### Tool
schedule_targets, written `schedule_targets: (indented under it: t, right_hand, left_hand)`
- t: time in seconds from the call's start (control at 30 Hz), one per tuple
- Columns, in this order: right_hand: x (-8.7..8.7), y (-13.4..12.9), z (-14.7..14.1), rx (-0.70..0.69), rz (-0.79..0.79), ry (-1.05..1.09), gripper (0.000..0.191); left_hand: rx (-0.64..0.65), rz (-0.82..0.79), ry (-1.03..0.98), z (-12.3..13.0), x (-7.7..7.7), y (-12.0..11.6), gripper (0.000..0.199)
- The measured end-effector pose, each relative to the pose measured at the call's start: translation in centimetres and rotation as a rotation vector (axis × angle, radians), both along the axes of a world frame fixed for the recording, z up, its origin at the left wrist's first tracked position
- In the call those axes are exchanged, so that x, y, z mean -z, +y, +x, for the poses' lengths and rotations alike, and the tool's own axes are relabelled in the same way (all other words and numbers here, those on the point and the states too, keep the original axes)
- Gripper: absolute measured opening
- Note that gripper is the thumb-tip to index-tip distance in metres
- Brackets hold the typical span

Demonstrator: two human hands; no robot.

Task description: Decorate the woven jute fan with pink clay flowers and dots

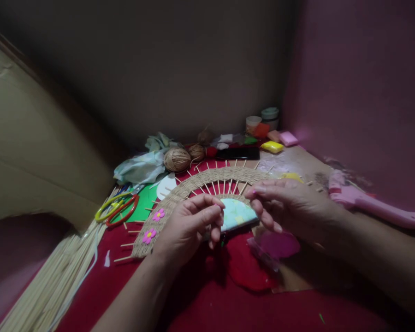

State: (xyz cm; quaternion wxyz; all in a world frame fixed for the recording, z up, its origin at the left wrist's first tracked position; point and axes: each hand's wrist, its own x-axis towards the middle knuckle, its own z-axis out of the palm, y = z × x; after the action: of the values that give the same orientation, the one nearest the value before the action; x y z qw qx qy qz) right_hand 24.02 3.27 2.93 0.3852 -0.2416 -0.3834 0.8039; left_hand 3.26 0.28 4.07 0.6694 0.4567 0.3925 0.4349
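The curled left grip faces the pinching right grip, well apart.

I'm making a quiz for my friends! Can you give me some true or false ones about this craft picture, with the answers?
1. Two pink flowers sit on the woven arch. True.
2. The scissors have purple handles. False: one loop is yellow, the other orange-red.
3. The right hand has a tiny pink bit at its fingertips. True.
4. The big twine ball is in the left hand. False: it lies behind the woven arch.
5. A yellow packet lies to the right of the big twine ball. True.
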Motion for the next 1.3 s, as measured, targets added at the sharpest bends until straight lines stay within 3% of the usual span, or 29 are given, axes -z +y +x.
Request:
schedule_targets:
  t: [0.4,0.57,0.67,0.93,1.07,1.3]
  right_hand:
    - [-1.0,-0.6,0.1,0.076,-0.001,-0.11,0.018]
    - [-1.2,-0.5,0.1,0.054,-0.001,-0.108,0.008]
    - [-1.1,-0.4,0.1,0.006,-0.003,-0.092,0.008]
    - [-0.5,-0.1,0.3,-0.026,0.029,-0.067,0.012]
    - [-0.8,-0.3,0.2,-0.016,-0.022,-0.13,0.011]
    - [-1.0,-0.5,0.2,0.028,0.048,-0.143,0.017]
  left_hand:
    - [-0.119,0.053,0.135,-1.1,0.1,0.7,0.031]
    - [-0.145,0.082,0.283,-0.9,-0.2,0.6,0.016]
    - [-0.136,0.08,0.329,-0.7,-0.2,0.6,0.018]
    - [-0.058,0.016,0.157,-1.0,0.0,0.6,0.024]
    - [-0.049,-0.007,0.175,-1.3,0.0,0.6,0.031]
    - [-0.074,0.004,0.138,-1.5,0.2,0.7,0.017]
